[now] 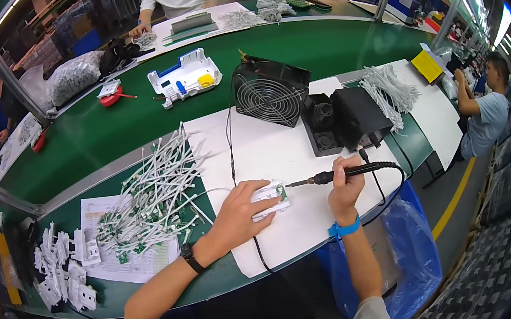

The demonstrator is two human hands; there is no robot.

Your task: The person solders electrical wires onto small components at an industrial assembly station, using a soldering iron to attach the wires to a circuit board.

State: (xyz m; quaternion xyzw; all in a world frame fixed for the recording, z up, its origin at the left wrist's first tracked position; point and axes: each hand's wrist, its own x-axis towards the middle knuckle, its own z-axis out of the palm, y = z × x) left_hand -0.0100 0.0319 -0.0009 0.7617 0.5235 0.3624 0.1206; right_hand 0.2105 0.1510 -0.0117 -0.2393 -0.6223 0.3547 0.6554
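Right grip [343, 188] closed on soldering iron [340, 174] | left grip [240, 215] pins white part [271, 196] | bare white mat [280, 150] around, near table edge

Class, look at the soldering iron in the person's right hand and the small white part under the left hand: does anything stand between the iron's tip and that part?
Nothing visible does. The right hand holds the soldering iron level, its tip pointing at the small white part pinned on the white sheet by the left hand. Only bare sheet lies in the short gap; the black cable runs behind the left hand.
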